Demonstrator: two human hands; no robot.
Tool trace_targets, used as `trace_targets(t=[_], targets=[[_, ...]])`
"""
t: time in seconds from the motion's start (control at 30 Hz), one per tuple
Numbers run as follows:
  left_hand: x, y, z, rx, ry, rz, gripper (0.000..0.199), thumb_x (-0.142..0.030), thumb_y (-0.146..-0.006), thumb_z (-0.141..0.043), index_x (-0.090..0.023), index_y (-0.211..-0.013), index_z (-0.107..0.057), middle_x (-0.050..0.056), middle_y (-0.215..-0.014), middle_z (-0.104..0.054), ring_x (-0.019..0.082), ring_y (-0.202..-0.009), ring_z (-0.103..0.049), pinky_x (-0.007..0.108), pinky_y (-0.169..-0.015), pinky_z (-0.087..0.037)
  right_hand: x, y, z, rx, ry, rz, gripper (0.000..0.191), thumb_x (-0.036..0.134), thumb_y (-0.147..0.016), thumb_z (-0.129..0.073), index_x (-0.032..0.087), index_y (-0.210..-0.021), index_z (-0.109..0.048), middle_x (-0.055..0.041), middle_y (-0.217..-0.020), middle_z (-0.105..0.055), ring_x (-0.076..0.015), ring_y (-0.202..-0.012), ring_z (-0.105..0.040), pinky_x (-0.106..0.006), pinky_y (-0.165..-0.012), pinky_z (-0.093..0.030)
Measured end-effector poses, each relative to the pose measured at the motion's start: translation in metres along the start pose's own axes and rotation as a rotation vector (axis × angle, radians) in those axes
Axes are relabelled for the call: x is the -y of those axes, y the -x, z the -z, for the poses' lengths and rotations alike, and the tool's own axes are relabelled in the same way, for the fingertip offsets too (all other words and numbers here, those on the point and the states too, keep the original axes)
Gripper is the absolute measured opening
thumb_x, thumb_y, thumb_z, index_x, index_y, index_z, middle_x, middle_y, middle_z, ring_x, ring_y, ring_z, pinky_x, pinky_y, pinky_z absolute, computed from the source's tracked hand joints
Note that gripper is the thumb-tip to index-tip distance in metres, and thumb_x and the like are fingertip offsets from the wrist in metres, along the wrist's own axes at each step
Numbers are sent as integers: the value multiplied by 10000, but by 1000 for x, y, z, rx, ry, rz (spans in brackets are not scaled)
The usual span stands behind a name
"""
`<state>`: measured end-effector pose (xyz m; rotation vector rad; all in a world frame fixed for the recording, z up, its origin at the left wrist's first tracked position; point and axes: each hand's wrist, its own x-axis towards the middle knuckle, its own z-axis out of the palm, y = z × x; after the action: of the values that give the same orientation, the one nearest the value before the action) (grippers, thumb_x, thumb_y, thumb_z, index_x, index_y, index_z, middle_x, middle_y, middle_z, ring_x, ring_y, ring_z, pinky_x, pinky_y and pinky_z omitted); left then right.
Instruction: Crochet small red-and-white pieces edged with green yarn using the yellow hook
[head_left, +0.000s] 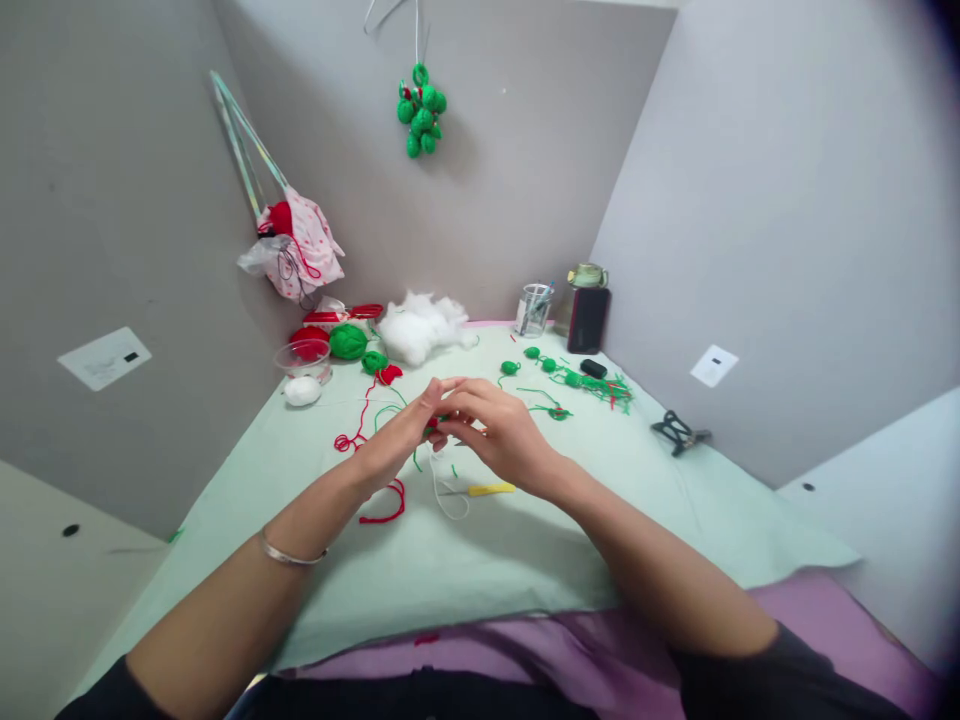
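One narrow grip: left hand (pixel 397 440) and right hand (pixel 504 425) hold yarnwork (pixel 432 425) well inside the tablecloth's (pixel 480 575) front edge (pixel 420 627).

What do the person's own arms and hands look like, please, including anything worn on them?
The left hand and right hand are both ungloved. The forearms are bare below dark, near-black sleeves. A thin, silver-coloured bangle circles the left forearm above the wrist; the right forearm shows none. Any rings are too small to tell.
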<state>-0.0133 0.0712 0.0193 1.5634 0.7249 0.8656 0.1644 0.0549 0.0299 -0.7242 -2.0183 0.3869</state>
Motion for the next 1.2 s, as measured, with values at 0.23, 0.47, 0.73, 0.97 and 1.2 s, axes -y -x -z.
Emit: trace_targets(t=[0.23,0.47,0.73,0.97,1.2], targets=[[34,-10,9,-172,9,16,373,-525,-819,-791,-196,-944,-665,-7,-800,-653,172,-768,-623,319,-809,-462,-46,12,-14,-87,-287,-446,191,391,-892,-678,201,-911,-687,-9,-773,-673,-146,-680,-604,-278,-615,-514],[50,-8,10,-228,84,40,386,-480,-763,-849,-214,-929,-623,-22,-790,-689,164,-729,-669,311,-776,-491,-53,12,-17,8,-415,-494,302,478,-791,-764,198,-873,-685,13,-754,-663,-118,-630,-583,-261,-589,-516],[56,-8,12,-214,141,83,389,-480,-746,-859,-184,-910,-667,16,-783,-724,183,-761,-698,347,-834,-535,-66,10,-13,-6,-407,-519,340,519,-771,-752,188,-831,-703,19,-649,-643,-117,-554,-565,-263,-548,-495],[52,-14,42,-406,145,42,443,-528,-707,-842,-189,-903,-635,27,-903,-710,161,-783,-674,350,-867,-549,-100,8,50,-439,-66,-520,272,414,-827,-647,189,-977,-672,-68,-923,-711,-182,-769,-632,-343,-727,-534],[40,-9,93,-429,-6,-6,352,-539,-790,-747,-225,-903,-633,-9,-897,-655,136,-802,-598,291,-852,-490,-107,13,40,-198,1,-490,187,323,-824,-638,176,-902,-723,-46,-772,-719,-181,-663,-626,-338,-683,-525]])
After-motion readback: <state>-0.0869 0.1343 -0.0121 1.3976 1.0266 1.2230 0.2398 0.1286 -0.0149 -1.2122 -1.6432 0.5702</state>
